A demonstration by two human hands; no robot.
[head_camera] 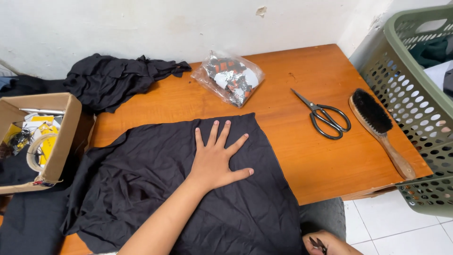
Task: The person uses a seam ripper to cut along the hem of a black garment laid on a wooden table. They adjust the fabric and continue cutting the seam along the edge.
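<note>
1. Nearest the camera, at the bottom edge around 5 o'clock, the right hand (330, 244) is showing only in part, its fingers curling around a small dark metal tool (318, 244); what kind of tool it is cannot be told.
2. Left hand (216, 158) is lying flat on the black cloth (155, 189), fingers spread open and pointing toward 12 o'clock, thumb reaching toward 3 o'clock; it is pressing down and gripping nothing.
3. That cloth is lying spread over the near half of the orange table (302, 156), wrinkled, its right edge running from about 12 down to 5 o'clock, toward the right hand.
4. So the right hand is sitting just beside the cloth's lower right corner, while the left is resting well inside the cloth, nearer its far edge.
5. Scissors (324, 116) are lying on bare wood at 2 o'clock from the left hand, blades pointing toward 10 o'clock, handles toward 4; a brush (377, 127) is lying just beyond them, with the same slant.
6. A plastic bag (230, 78) is sitting at 12 o'clock from the left hand, more dark cloth (113, 78) at 10 o'clock, a cardboard box (59, 137) at 9 o'clock, and a green basket (415, 104) at 3 o'clock off the table.
</note>
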